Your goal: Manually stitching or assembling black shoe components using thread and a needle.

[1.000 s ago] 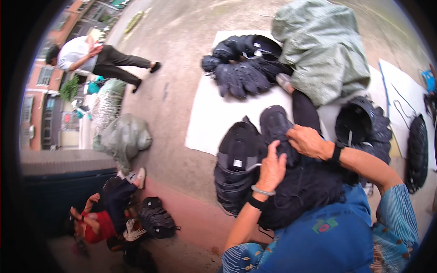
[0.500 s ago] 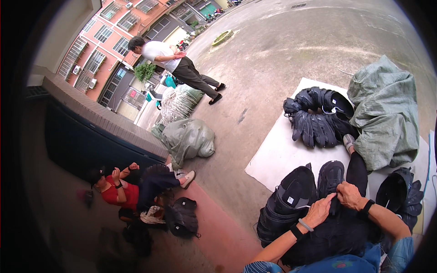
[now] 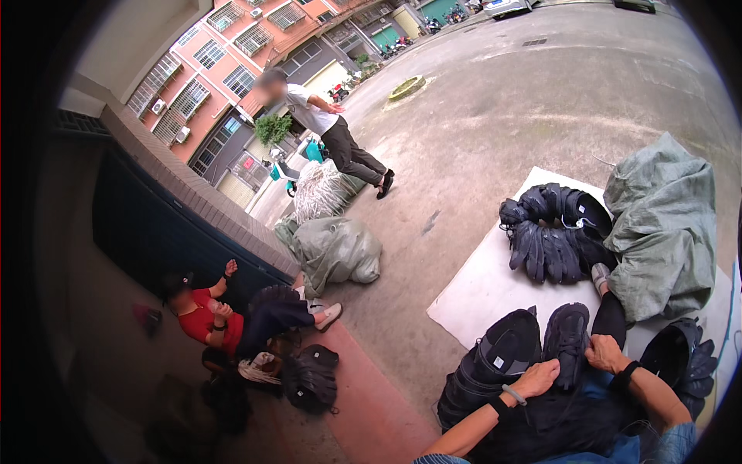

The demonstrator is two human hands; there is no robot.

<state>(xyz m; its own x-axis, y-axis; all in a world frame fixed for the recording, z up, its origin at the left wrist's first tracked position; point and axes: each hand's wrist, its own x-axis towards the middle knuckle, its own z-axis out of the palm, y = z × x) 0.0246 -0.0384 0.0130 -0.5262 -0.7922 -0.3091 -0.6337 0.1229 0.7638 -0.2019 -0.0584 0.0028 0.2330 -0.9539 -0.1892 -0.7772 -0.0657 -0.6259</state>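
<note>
- While both hands sit low at the right of my view, the left hand (image 3: 536, 378) and the right hand (image 3: 605, 353) meet on one black shoe (image 3: 566, 340) that stands toe-up between them.
- My left hand presses against the shoe's left side, fingers curled together on it; a pale band and a dark strap ring that wrist.
- My right hand grips the shoe's right edge, fingers closed on it, with a black wristband behind.
- The shoe rests on top of a dark heap on my lap, just beside a stack of black shoes (image 3: 495, 363) nested one into another at its left.
- Farther off on the white sheet (image 3: 479, 290) lies a ring of more black shoes (image 3: 550, 232), touching a slumped grey-green sack (image 3: 665, 232) at its right.
- A black round bundle (image 3: 680, 356) sits near my right forearm.
- Well apart, to the left, a person in red (image 3: 205, 317) sits on the ground by the low brick wall (image 3: 193, 193), a black backpack (image 3: 311, 377) beside them.
- Another stuffed sack (image 3: 336, 251) lies on the concrete, and beyond it a person in a white shirt (image 3: 328, 135) bends forward.
</note>
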